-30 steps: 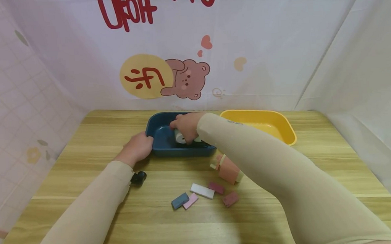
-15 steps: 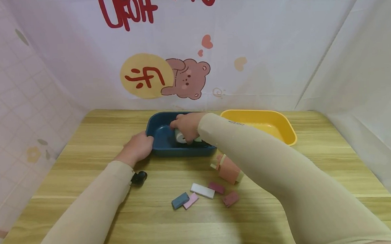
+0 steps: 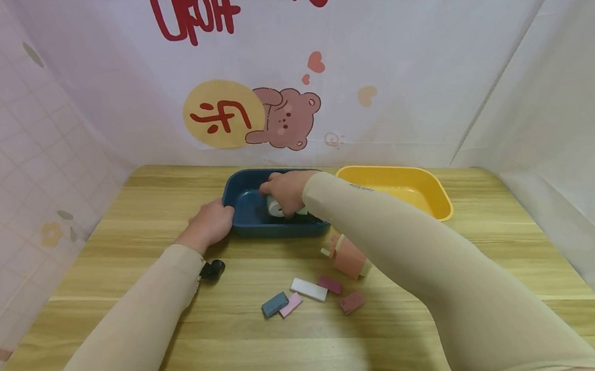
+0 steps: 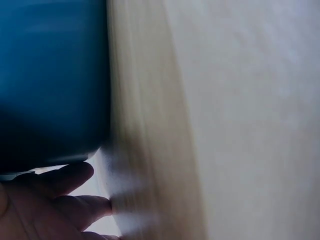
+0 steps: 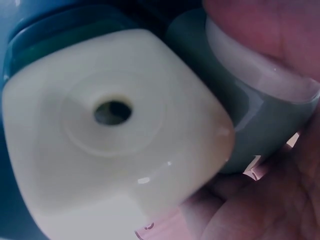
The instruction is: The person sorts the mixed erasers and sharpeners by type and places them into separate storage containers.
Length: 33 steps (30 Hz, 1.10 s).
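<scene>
A dark blue tray (image 3: pixel 248 227) stands at the middle back of the wooden table. My right hand (image 3: pixel 284 191) reaches into it and grips a grey-green and white toy piece (image 3: pixel 275 207). In the right wrist view that piece shows a cream rounded face with a hole (image 5: pixel 112 112) and a grey-green cylinder (image 5: pixel 250 120) under my fingers (image 5: pixel 265 30). My left hand (image 3: pixel 211 222) holds the tray's left wall; the left wrist view shows the blue wall (image 4: pixel 55 80) and my fingers (image 4: pixel 65 185) beside it.
A yellow tray (image 3: pixel 434 195) stands to the right of the blue one. In front lie a pink toy cup (image 3: pixel 348 257), several small flat blocks (image 3: pixel 308 289) and a small black piece (image 3: pixel 212 269). Cloth walls close the table on three sides.
</scene>
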Each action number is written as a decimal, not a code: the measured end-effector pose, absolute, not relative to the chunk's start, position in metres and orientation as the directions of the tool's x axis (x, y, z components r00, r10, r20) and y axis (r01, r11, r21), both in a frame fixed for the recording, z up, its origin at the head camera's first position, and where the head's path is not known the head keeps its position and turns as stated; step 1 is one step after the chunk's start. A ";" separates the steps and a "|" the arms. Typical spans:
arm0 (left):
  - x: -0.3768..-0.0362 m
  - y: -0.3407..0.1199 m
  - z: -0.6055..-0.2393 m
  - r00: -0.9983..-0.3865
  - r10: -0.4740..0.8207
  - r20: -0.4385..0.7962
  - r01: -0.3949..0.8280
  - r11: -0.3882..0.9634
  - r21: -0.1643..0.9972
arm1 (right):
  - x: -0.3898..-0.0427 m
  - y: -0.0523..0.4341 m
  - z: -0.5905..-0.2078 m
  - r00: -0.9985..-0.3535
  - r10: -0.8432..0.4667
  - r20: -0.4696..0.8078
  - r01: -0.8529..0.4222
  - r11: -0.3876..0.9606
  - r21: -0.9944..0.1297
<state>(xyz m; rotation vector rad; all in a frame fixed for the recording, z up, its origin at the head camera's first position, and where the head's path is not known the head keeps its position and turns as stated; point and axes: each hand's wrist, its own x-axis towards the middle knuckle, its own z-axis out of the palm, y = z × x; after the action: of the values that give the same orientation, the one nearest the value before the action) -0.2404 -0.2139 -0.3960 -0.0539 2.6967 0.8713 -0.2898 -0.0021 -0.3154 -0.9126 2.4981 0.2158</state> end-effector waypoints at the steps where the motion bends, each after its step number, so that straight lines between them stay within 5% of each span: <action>1: -0.240 -0.214 -0.396 -0.953 0.055 -0.298 -0.129 0.815 0.565 | -0.290 -0.002 -0.315 -0.669 -0.569 -0.479 -0.642 0.766 -0.013; 33: -0.238 -0.212 -0.392 -0.948 0.046 -0.314 -0.151 0.804 0.575 | -0.287 0.000 -0.317 -0.671 -0.597 -0.441 -0.650 0.759 -0.038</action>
<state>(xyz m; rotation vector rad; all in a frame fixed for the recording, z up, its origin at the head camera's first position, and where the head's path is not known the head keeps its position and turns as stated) -0.2384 -0.2116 -0.3917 -0.0800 2.6785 0.8911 -0.2869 0.0002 -0.3169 -0.9458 2.5239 0.1693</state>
